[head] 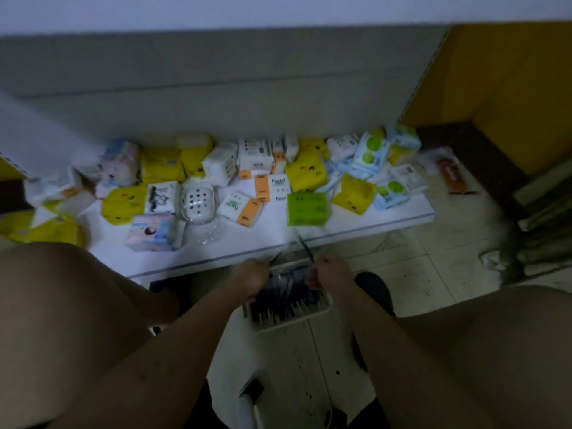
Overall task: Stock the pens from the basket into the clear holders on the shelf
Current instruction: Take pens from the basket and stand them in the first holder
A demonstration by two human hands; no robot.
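Note:
A white basket (325, 307) full of dark pens (288, 300) sits on the floor between my knees, just below the shelf's front edge. My left hand (251, 278) is curled over the basket's left side and pinches a dark pen (274, 259) that points up toward the shelf. My right hand (332, 272) grips another dark pen (305, 249), its tip slanting up to the shelf edge. A clear holder (213, 232) lies on the white shelf (247, 243) near the front, faint and hard to make out. The scene is dim and blurred.
Many tissue packs cover the shelf: a green pack (307, 209) near the front, yellow packs (306, 170), a pink-blue pack (153, 232) and a white dotted dish (197, 203). My bare knees fill both lower corners. An orange wall (510, 88) stands at right, tiled floor below.

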